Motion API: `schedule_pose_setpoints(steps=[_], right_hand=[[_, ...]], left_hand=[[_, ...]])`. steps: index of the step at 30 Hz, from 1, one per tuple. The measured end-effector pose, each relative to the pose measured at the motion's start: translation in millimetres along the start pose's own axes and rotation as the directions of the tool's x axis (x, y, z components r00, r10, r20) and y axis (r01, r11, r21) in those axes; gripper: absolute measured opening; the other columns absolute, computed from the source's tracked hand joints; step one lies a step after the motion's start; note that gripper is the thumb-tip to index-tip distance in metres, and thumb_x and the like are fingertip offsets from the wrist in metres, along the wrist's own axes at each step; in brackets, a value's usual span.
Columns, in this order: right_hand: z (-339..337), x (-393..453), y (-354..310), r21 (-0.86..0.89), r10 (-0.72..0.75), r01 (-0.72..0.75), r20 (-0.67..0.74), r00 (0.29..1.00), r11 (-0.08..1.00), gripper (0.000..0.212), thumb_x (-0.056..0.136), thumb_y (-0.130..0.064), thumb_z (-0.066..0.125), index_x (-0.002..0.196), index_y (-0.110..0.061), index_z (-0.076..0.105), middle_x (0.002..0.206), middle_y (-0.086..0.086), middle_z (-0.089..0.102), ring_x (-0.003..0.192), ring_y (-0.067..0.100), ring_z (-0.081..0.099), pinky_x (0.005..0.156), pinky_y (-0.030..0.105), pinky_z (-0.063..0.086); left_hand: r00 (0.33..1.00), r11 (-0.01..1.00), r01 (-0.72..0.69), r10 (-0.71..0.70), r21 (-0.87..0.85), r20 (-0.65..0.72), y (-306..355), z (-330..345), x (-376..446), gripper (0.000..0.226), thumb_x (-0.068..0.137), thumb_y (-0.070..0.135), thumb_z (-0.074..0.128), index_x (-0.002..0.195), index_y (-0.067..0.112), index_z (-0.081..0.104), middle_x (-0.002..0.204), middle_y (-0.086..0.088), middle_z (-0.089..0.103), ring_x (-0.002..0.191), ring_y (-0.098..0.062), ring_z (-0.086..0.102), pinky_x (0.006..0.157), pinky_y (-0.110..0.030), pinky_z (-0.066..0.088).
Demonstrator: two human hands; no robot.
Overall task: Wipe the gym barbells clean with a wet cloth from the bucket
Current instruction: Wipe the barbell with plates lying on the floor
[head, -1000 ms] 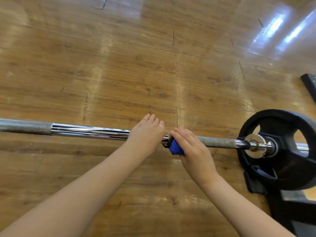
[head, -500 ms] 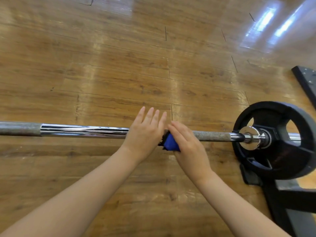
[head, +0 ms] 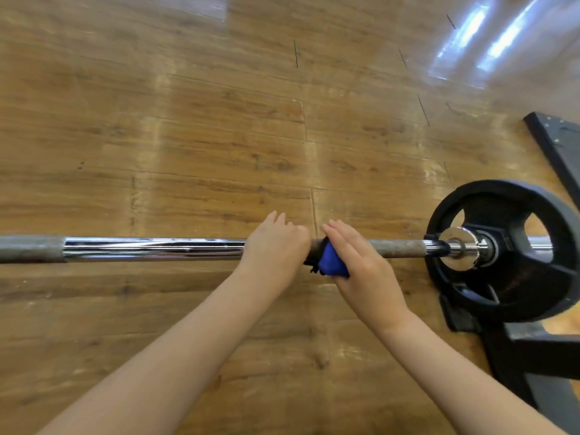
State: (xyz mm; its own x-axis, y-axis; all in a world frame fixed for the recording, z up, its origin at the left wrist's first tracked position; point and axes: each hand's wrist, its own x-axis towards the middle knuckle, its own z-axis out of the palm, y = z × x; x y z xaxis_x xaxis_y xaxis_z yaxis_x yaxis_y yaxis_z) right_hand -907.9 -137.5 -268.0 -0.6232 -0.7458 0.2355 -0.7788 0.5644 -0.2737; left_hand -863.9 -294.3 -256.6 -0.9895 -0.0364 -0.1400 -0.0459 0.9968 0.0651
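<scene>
Here, a barbell (head: 150, 248) lies across a wooden floor (head: 188, 120). The right hand (head: 361, 268) presses a blue cloth (head: 331, 262) onto it, fingers straight; the left hand (head: 273, 249) rests just beside, fingers relaxed.

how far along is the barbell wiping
Done: cloth is fetched and on the bar. In hand: the right hand presses the blue cloth on the barbell shaft beside the left hand. Left: can't judge which stretches are clean; the weight plate looks untouched.
</scene>
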Motion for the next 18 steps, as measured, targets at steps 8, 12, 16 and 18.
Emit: schedule_pose_setpoints(steps=[8, 12, 16, 18], right_hand=[[-4, -10, 29, -0.087, -0.040, 0.028, -0.136, 0.990, 0.996, 0.048, 0.065, 0.021, 0.063, 0.111, 0.006, 0.065, 0.112, 0.018, 0.065, 0.111, 0.027, 0.054, 0.110, 0.024, 0.031], [-2, -3, 8, 0.024, -0.150, 0.154, -0.139, 0.979, 0.988, 0.042, 0.073, 0.018, 0.056, 0.113, 0.006, 0.064, 0.116, 0.017, 0.063, 0.113, 0.025, 0.054, 0.111, 0.024, 0.030], [8, 12, -11, 0.075, -0.193, 0.202, -0.108, 0.975, 0.977, 0.047, 0.074, 0.014, 0.057, 0.120, 0.007, 0.059, 0.124, 0.018, 0.060, 0.119, 0.027, 0.051, 0.107, 0.033, 0.038], [12, 13, -6, 0.047, -0.161, 0.166, -0.097, 0.982, 0.985, 0.046, 0.074, 0.012, 0.057, 0.119, 0.007, 0.060, 0.120, 0.019, 0.062, 0.115, 0.028, 0.054, 0.104, 0.033, 0.039]], left_hand=[[0.998, 1.000, -0.017, 0.017, -0.003, -0.064, 0, 4, -6, 0.050, 0.099, 0.004, 0.032, 0.146, -0.004, 0.018, 0.152, -0.024, 0.024, 0.142, -0.032, 0.021, 0.119, -0.040, 0.011], [0.980, 0.998, -0.015, 0.002, -0.062, -0.197, -1, 6, 1, 0.055, 0.082, 0.006, 0.018, 0.110, -0.013, 0.061, 0.110, -0.029, 0.064, 0.106, -0.035, 0.063, 0.096, -0.041, 0.046], [0.988, 0.998, -0.049, 0.043, -0.033, -0.151, -2, 3, -2, 0.060, 0.092, 0.015, 0.003, 0.143, -0.005, 0.027, 0.149, -0.022, 0.032, 0.141, -0.029, 0.028, 0.116, -0.035, 0.014], [0.990, 0.998, -0.016, 0.008, -0.056, -0.138, -2, 3, -3, 0.060, 0.088, 0.011, 0.011, 0.128, -0.009, 0.050, 0.124, -0.023, 0.058, 0.126, -0.033, 0.049, 0.109, -0.037, 0.032]])
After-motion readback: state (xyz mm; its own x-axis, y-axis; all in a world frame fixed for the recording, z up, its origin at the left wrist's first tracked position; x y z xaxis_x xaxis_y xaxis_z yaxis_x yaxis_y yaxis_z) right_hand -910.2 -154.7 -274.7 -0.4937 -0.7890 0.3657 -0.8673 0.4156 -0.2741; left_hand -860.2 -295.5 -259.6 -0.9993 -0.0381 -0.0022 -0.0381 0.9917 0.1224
